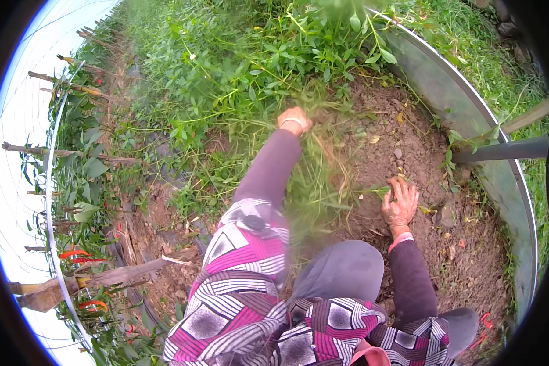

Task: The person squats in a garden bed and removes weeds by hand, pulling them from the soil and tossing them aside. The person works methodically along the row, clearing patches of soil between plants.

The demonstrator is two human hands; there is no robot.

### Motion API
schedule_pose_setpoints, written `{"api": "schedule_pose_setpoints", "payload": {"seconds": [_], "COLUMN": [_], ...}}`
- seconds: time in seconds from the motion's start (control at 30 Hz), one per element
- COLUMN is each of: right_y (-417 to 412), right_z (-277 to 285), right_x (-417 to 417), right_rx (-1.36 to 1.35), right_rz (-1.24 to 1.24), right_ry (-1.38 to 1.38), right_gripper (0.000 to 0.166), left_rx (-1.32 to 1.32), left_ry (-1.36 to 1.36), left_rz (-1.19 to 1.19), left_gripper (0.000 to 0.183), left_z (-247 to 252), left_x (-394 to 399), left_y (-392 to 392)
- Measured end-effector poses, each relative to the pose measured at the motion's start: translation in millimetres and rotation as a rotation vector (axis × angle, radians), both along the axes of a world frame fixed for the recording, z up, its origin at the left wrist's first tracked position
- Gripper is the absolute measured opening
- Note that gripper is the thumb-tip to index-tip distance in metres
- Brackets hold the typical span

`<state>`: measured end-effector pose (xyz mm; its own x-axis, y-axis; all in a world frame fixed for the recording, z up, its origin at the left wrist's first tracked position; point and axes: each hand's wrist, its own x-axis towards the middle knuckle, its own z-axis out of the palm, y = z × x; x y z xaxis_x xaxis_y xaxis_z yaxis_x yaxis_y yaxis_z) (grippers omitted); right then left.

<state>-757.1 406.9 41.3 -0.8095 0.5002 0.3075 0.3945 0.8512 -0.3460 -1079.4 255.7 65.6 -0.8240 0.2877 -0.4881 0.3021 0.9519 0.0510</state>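
My left hand (295, 120) is closed in a fist at the edge of a dense patch of leafy green weeds (238, 87). A motion-blurred bunch of pulled weeds (320, 187) with long stems trails beneath it towards my knee; the fingers themselves face away from view. My right hand (400, 206) rests low on the bare brown soil (370, 114), fingers bent and somewhat apart. Beside its thumb lies a small green sprig (377, 189), and I see no grip on it.
A translucent plastic sheet (457, 110) with a pale rim curves along the right, crossed by a grey pole (503, 150). Staked plants, wooden stakes (73, 153) and a white pipe (50, 183) line the left. Red ties (75, 254) hang there. My knee (343, 270) is close below.
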Motion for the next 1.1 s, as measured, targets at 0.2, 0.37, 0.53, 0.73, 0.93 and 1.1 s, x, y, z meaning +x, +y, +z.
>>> {"api": "schedule_pose_setpoints", "payload": {"seconds": [0.2,0.37,0.53,0.73,0.93,1.1], "right_y": [15.5,1.9,3.8,1.1,3.8,3.7], "right_z": [3.3,3.1,2.9,-1.4,1.0,-1.0], "right_x": [4.3,2.6,2.9,1.9,3.3,3.0], "right_rx": [0.046,0.051,0.034,0.028,0.039,0.058], "right_rz": [-0.018,-0.013,-0.006,0.002,0.0,-0.015], "right_ry": [0.075,0.067,0.055,0.056,0.011,0.003], "right_gripper": [0.023,0.022,0.02,0.022,0.022,0.021], "left_rx": [0.015,-0.354,-0.115,0.282,0.046,0.054], "left_ry": [-0.138,-0.717,-0.286,0.274,0.004,0.008], "left_rz": [-0.807,-0.955,-0.831,-0.255,0.139,0.076], "left_gripper": [0.028,0.042,0.038,0.074,0.068,0.036], "left_z": [-2.0,13.9,29.0,-11.9,-16.7,-10.4], "left_x": [132.7,235.5,197.2,80.0,63.1,76.6], "left_y": [-105.2,-278.1,-176.7,-49.7,-16.9,-18.2]}}
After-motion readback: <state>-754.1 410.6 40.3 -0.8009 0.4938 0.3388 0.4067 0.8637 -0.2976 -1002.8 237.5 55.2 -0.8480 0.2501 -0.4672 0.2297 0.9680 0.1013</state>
